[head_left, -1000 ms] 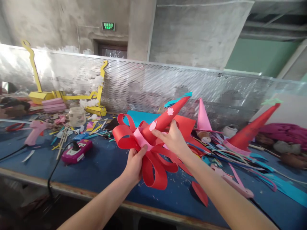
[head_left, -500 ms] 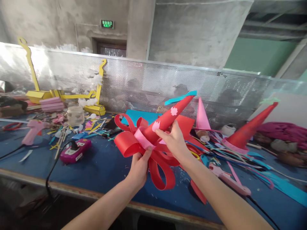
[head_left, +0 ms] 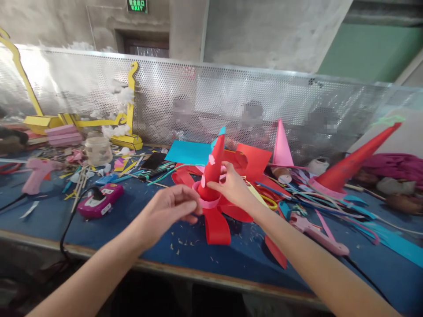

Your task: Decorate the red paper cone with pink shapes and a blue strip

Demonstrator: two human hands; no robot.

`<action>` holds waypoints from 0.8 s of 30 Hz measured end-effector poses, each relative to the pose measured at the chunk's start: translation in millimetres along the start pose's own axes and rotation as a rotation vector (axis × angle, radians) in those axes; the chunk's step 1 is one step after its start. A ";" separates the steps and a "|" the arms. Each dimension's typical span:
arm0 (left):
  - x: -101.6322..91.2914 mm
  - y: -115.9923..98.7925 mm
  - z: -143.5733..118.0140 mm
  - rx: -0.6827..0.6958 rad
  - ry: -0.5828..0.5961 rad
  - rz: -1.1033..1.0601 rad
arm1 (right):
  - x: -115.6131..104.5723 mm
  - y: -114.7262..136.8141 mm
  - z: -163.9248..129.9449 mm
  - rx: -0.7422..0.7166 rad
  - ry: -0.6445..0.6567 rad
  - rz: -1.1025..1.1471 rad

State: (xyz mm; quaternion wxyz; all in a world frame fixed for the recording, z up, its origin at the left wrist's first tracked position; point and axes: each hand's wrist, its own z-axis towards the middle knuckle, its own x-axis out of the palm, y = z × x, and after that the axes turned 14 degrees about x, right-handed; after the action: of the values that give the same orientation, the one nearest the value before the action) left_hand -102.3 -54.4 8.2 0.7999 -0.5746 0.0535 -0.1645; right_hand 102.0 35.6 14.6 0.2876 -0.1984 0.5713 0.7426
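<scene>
A red paper cone (head_left: pixel 216 160) with a blue tip and pink paper patches stands nearly upright over the blue tabletop. A pink paper band (head_left: pixel 210 204) rings its base, and wide red paper loops (head_left: pixel 218 229) spread out beneath. My right hand (head_left: pixel 231 185) pinches the lower part of the cone from the right, thumb in front; some of its fingers are hidden behind. Just left of the band is my left hand (head_left: pixel 175 204), its fingers loosely curled and apart from the thumb, with nothing visible in it. I cannot tell whether its fingertips touch the band.
A purple power socket (head_left: pixel 101 201) and a pink glue gun (head_left: pixel 38 174) lie to the left, near a clear jar (head_left: pixel 98 151). Paper strips, another glue gun (head_left: pixel 322 235) and a second red cone (head_left: pixel 357 160) occupy the right. A perforated metal panel (head_left: pixel 158 103) runs behind.
The cone has gone from slanting rightward to nearly upright, lower and with its loops down by the tabletop. My left hand has let go of the base and moved left.
</scene>
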 end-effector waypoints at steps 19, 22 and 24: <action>-26.6 30.8 104.5 0.024 0.251 0.377 | -166.0 -176.8 -87.5 0.264 -0.028 -1.018; -28.6 32.1 104.7 0.024 0.284 0.328 | -166.0 -206.6 -82.9 0.247 -0.008 -0.994; -30.8 33.1 105.1 0.026 0.301 0.303 | -173.5 -220.8 -79.5 0.214 -0.028 -0.950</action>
State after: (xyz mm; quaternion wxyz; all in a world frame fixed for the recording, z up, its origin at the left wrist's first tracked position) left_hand -95.8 59.8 9.1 0.8059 -0.5185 0.2561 -0.1268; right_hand 374.9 -35.6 -60.7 0.6213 -0.3966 0.4867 0.4689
